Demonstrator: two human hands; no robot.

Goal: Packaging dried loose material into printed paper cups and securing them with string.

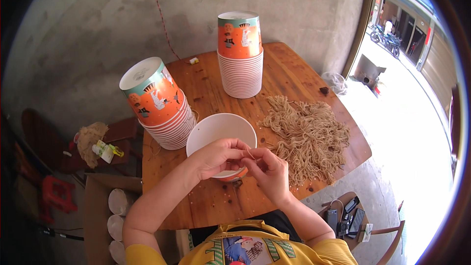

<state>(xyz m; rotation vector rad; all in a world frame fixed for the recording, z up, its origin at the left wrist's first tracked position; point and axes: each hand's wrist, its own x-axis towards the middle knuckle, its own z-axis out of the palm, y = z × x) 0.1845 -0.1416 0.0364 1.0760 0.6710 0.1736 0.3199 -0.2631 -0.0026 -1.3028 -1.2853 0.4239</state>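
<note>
My left hand (220, 158) and my right hand (270, 171) meet above the near right rim of a paper bucket (216, 130), white inside and orange outside. Both have their fingers pinched together. A thin, pale string (250, 154) shows between the fingertips, its ends hidden. Just right of the bucket lies a loose heap of tan cords (314, 140). Left of it leans a tilted stack of upturned orange and green paper buckets (156, 99). A second such stack (240, 44) rises upright at the back of the wooden table (196, 211).
On the lower left, a cardboard box (98, 201) holds several white round things. A chair with a tan bundle (91, 140) and a red stool (58, 194) are farther left. Devices lie on a seat (346, 218) at lower right. Right of the table is a bright doorway.
</note>
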